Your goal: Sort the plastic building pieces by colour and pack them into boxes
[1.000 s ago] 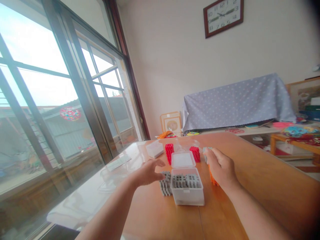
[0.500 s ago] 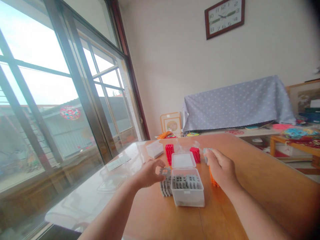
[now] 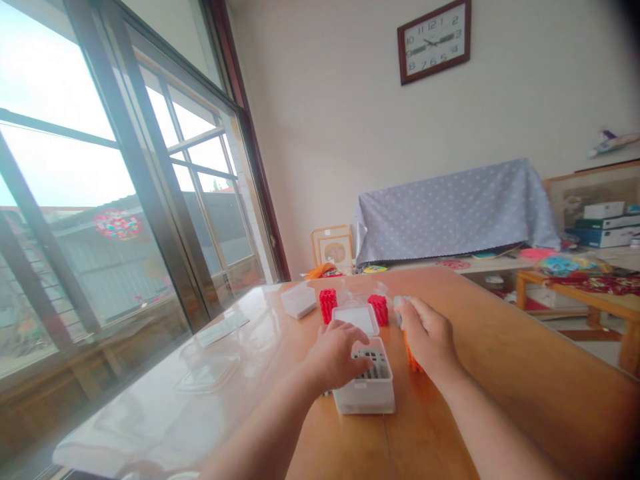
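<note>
My left hand [image 3: 337,353] is over the open clear plastic box [image 3: 367,400], with thumb and fingers apart around the top of the grey plastic pieces [image 3: 383,365] inside. The pieces look like small window-frame building blocks. Behind my left hand, a stack of similar grey pieces is almost fully hidden. My right hand [image 3: 425,333] is closed on a light grey plastic piece [image 3: 399,303], its exact kind mostly covered by the fingers. Just below that hand stands an orange stack of plastic pieces [image 3: 413,353], partly hidden by it.
Two red stacks of pieces, one at left [image 3: 328,305] and one at right [image 3: 379,309], stand behind the box's raised lid [image 3: 356,321]. A white box [image 3: 299,300] sits farther left. A clear lid [image 3: 207,373] lies on the glossy table [image 3: 500,347] near the window.
My left hand has moved right, from the grey stack beside the box to over the box's contents. My right hand keeps its hold on the grey piece. The camera view has shifted slightly.
</note>
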`<state>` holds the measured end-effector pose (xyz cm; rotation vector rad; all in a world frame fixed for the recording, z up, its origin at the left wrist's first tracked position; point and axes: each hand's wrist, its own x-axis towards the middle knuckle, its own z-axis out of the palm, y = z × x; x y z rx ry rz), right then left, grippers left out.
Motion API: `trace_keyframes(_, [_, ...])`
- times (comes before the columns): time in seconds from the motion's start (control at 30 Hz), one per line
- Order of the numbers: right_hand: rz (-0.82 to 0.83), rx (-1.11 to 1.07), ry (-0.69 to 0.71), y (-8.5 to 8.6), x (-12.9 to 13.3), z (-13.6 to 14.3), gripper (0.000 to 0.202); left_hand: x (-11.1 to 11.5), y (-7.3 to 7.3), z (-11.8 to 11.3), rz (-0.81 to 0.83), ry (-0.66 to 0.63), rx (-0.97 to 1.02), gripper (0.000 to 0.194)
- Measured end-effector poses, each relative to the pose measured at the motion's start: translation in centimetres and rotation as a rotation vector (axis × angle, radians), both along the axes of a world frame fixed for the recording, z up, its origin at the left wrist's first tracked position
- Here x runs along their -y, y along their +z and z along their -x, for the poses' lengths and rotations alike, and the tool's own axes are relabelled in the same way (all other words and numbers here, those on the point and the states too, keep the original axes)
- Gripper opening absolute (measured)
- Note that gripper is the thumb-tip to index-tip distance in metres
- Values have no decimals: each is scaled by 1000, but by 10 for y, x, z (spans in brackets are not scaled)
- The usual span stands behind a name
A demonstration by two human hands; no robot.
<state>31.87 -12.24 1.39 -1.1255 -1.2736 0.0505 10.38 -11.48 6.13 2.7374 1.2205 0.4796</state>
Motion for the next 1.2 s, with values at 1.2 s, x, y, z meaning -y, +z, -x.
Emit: trace_keyframes(1.2, [23, 37, -4, -4, 0, 0, 43, -19, -3, 99, 100, 148, -52, 46])
